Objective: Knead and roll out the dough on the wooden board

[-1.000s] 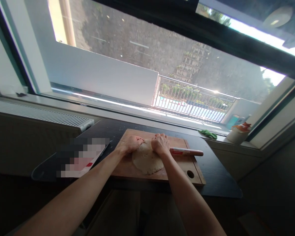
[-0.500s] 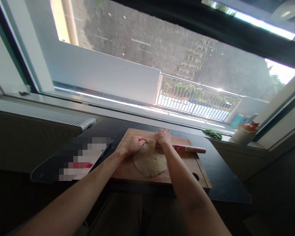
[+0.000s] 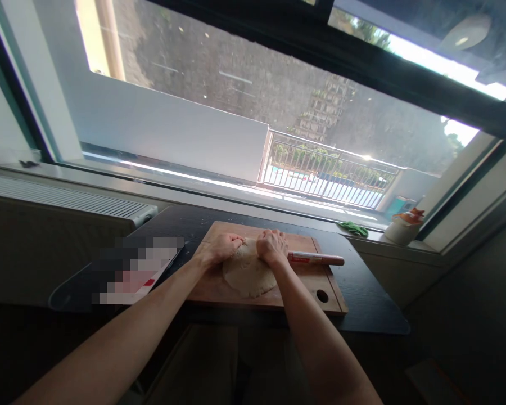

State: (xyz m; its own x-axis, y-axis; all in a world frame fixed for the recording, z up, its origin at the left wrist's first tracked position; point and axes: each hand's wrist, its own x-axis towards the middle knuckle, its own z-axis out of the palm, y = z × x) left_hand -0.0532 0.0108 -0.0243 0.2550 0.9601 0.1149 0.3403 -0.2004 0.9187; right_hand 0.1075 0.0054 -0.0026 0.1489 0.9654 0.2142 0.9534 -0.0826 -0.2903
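Dough (image 3: 249, 277) lies nearer the camera than my left hand (image 3: 226, 246) and right hand (image 3: 272, 245), both curled at its far edge; I cannot tell their grip.

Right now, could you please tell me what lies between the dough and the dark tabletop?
In the head view, the wooden cutting board lies between dough and tabletop.

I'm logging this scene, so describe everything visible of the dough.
The dough is one pale, off-white, soft-looking piece, flattened and roundish, with small dents on top and a ragged, slightly cracked near edge. It lies on the wooden board. The left hand, fingers curled, is at its far left edge; the right hand is at its far right, hiding part of it. Whether the rolling pin touches it cannot be seen.
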